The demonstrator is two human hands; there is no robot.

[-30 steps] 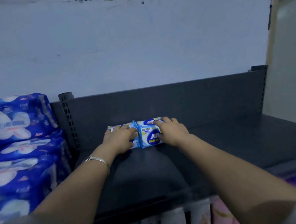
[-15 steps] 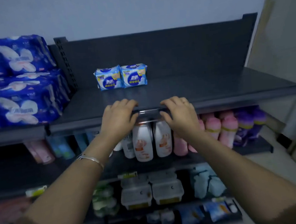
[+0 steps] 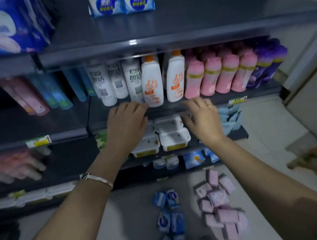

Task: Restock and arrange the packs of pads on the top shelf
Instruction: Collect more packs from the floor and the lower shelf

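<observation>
On the top shelf (image 3: 201, 17), two blue packs (image 3: 104, 3) show illegible script; left hand (image 3: 126, 121) and right hand (image 3: 202, 119) spread empty.

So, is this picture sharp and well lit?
Head view: dim, bluish light; the pink packs on the floor are smeared by blur; the two blue packs on the top shelf read clearer; a small glare spot sits on that shelf's front edge; the wide lens bows straight lines.
</observation>
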